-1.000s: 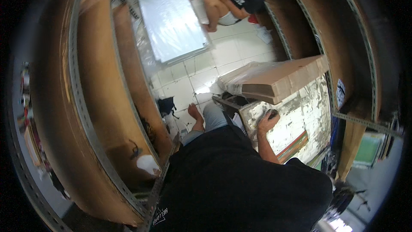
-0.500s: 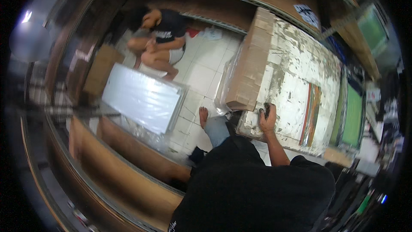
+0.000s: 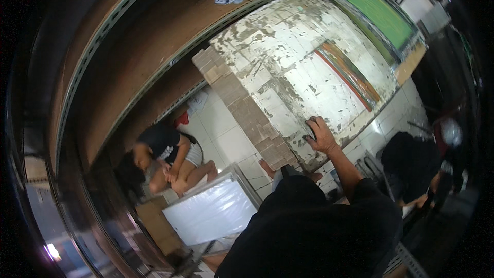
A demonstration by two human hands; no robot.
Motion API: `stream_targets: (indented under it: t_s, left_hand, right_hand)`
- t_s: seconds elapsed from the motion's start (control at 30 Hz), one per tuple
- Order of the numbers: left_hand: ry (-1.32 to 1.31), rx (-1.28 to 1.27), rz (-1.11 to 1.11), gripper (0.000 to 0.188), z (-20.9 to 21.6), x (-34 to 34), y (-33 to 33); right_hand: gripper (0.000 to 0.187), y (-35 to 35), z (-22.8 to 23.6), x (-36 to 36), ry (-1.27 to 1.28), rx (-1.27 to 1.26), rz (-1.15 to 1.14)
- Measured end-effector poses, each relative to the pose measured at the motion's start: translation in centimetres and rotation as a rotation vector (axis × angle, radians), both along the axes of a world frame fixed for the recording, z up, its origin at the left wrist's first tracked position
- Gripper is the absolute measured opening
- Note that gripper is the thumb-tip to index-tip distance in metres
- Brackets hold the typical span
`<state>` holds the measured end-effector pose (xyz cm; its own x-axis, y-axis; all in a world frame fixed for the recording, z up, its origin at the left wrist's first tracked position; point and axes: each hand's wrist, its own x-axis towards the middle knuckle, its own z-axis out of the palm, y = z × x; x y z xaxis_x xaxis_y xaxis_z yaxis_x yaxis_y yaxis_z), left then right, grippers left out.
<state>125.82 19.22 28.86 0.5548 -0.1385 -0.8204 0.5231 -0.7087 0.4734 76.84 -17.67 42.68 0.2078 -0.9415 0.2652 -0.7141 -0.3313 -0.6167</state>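
Note:
My right hand (image 3: pixel 320 135) rests at the near edge of a white worktable (image 3: pixel 272 100) with a worn, stained top. Its fingertips are dark, and finger and thumb stand apart in a curve with nothing visible between them. To the right of the hand lie long, narrow strips (image 3: pixel 347 74) in red, brown and olive, side by side. Brown tape or cardboard (image 3: pixel 247 113) covers the table's left side. My left hand is out of sight.
Left, a person (image 3: pixel 167 157) sits on the tiled floor beside a plastic-wrapped white panel (image 3: pixel 211 211) and a cardboard box (image 3: pixel 157 219). Wooden shelves (image 3: pixel 139 62) on metal angle posts stand behind. A green mesh frame (image 3: pixel 381 13) lies far right. Another dark-clothed person (image 3: pixel 411 167) is at right.
My view has turned to the right, so the table appears higher and the seated person lower. A second person now shows at right. My right hand remains on the table near its edge.

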Motion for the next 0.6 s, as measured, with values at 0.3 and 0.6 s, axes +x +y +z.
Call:
stream_targets:
  t_s: [0.3, 0.6]
  left_hand:
    - [-0.092, -0.244, -0.307, 0.038, 6.2, 8.4, -16.1]
    - [0.094, -0.146, -0.769, 0.027, 3.9, 3.2, -21.2]
  right_hand:
    - [0.053, 0.4, 0.7, 0.8, 0.095, -0.032, -0.256]
    - [0.044, 0.5, 0.1, 1.4, 0.083, -0.153, -0.438]
